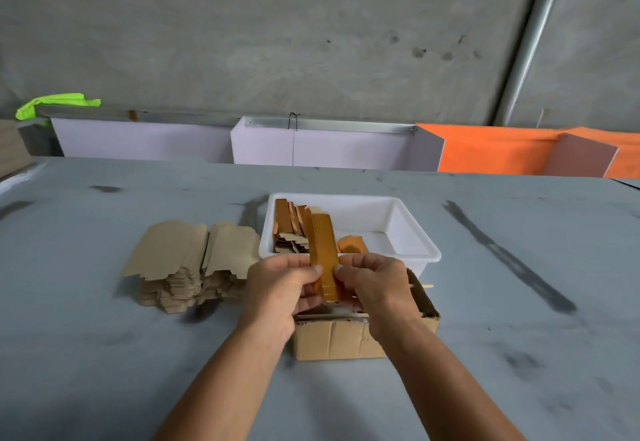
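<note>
Both hands hold one long, narrow golden-orange folded card piece (325, 250) upright above a small cardboard box (341, 338). My left hand (282, 293) pinches its left edge with thumb and fingers. My right hand (375, 288) pinches its right edge the same way. Just behind the hands stands a white plastic tub (408, 229) with several similar folded golden pieces (294, 224) stacked on edge at its left side and one orange piece (351, 244) lying on its floor. The inside of the cardboard box is mostly hidden by my hands.
A pile of flat brown card blanks (194, 260) lies on the grey table (104, 354) left of the tub. A thin wooden stick (427, 286) pokes out beside the box. White and orange panels (485, 151) line the table's far edge under a concrete wall.
</note>
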The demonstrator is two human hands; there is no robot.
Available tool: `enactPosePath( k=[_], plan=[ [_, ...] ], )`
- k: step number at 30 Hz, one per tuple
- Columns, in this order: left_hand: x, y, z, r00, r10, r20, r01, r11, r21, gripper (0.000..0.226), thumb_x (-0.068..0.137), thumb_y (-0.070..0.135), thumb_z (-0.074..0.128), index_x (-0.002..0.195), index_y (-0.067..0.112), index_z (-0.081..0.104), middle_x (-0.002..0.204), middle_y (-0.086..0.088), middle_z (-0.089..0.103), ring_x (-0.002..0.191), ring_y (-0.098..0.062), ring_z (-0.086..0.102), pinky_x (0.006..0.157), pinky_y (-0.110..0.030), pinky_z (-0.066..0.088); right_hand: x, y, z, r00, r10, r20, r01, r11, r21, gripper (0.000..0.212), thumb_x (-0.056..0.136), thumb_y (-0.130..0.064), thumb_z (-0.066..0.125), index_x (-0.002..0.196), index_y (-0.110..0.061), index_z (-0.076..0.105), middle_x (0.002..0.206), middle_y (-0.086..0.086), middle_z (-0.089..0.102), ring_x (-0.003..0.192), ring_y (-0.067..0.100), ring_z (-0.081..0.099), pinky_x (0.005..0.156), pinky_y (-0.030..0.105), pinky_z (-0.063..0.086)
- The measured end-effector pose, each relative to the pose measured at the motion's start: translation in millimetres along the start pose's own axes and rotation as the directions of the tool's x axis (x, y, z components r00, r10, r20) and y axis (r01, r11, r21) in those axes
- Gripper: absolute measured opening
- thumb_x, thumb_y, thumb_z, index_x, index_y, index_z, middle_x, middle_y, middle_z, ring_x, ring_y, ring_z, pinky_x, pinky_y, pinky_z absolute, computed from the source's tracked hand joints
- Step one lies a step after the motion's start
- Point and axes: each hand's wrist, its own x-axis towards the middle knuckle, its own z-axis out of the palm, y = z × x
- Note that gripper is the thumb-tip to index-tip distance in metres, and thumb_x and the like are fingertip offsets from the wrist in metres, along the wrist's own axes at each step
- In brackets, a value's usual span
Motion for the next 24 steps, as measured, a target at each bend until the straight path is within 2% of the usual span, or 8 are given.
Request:
enactPosePath(
  k=[3,5,9,13,15,18,21,24],
  plan=[
    [25.9,10.4,2.4,0.995,0.071,-0.068,-0.065,0.995,0.078,0.016,0.076,-0.004,0.072,0.081,0.010,0.066,0.082,-0.010,0.070,0.061,-0.020,0.068,0.043,-0.021,0.050,20.4,-13.0,7.0,1.000,-0.007,0.025,0.009,0.998,-0.064,0.007,0.085,-0.006,0.066,0.081,-0.012,0.065,0.081,0.007,0.071,0.064,0.015,0.068,0.048,0.019,0.049],
    [44.7,16.9,4.1,0.988,0.126,-0.093,-0.113,0.984,0.136,0.017,0.075,-0.002,0.074,0.080,0.011,0.064,0.083,-0.009,0.068,0.056,-0.017,0.066,0.043,-0.020,0.050,37.0,-20.6,14.5,1.000,-0.025,0.010,0.026,0.994,-0.102,0.011,0.084,-0.005,0.068,0.081,-0.014,0.063,0.079,0.006,0.070,0.064,0.013,0.067,0.047,0.018,0.047],
    [80.2,26.1,6.1,0.973,0.207,-0.103,-0.175,0.950,0.258,0.014,0.075,0.001,0.076,0.073,0.009,0.064,0.079,-0.007,0.067,0.054,-0.014,0.065,0.046,-0.020,0.052,74.4,-27.7,34.4,0.998,-0.067,-0.020,0.062,0.982,-0.180,0.016,0.084,-0.007,0.068,0.071,-0.015,0.062,0.083,0.011,0.071,0.076,0.022,0.069,0.062,0.028,0.057],
    [111.6,34.7,7.9,0.967,0.246,-0.065,-0.210,0.916,0.341,0.018,0.076,-0.002,0.074,0.070,0.011,0.063,0.083,-0.008,0.067,0.055,-0.013,0.066,0.055,-0.024,0.057,108.9,-29.8,51.7,0.998,-0.063,-0.017,0.057,0.970,-0.237,0.020,0.084,-0.002,0.065,0.065,-0.009,0.065,0.080,0.014,0.071,0.070,0.025,0.068,0.069,0.034,0.059],
    [125.4,36.2,8.8,0.964,0.263,-0.050,-0.225,0.896,0.382,0.019,0.077,-0.002,0.073,0.072,0.013,0.063,0.086,-0.007,0.066,0.063,-0.015,0.067,0.060,-0.023,0.057,124.4,-30.6,57.9,0.997,-0.070,-0.007,0.066,0.960,-0.274,0.020,0.084,-0.001,0.066,0.066,-0.010,0.067,0.076,0.011,0.070,0.071,0.023,0.069,0.071,0.036,0.060],
    [143.2,32.9,9.7,0.957,0.287,-0.049,-0.237,0.865,0.442,0.012,0.078,-0.001,0.072,0.086,0.007,0.067,0.087,-0.008,0.066,0.070,-0.015,0.066,0.067,-0.025,0.058,143.7,-29.3,66.5,0.997,-0.082,0.008,0.081,0.945,-0.317,0.025,0.086,-0.005,0.066,0.064,-0.016,0.064,0.071,0.002,0.066,0.072,0.018,0.069,0.069,0.030,0.060],
    [157.8,26.7,10.5,0.945,0.323,-0.051,-0.242,0.794,0.558,0.012,0.080,0.002,0.071,0.091,0.005,0.071,0.090,-0.009,0.069,0.075,-0.019,0.067,0.075,-0.032,0.058,158.0,-25.5,75.7,0.995,-0.101,0.009,0.097,0.927,-0.362,0.016,0.087,-0.006,0.065,0.071,-0.009,0.069,0.073,0.002,0.066,0.062,0.013,0.063,0.066,0.026,0.058],
    [167.2,21.2,11.4,0.916,0.400,-0.035,-0.258,0.655,0.711,0.011,0.083,0.007,0.069,0.093,0.008,0.073,0.095,-0.005,0.070,0.085,-0.016,0.064,0.075,-0.023,0.051,165.9,-22.5,84.0,0.994,-0.111,0.011,0.105,0.906,-0.410,0.010,0.085,-0.006,0.064,0.086,-0.001,0.073,0.083,0.010,0.071,0.060,0.013,0.060,0.064,0.027,0.058]
  ],
)
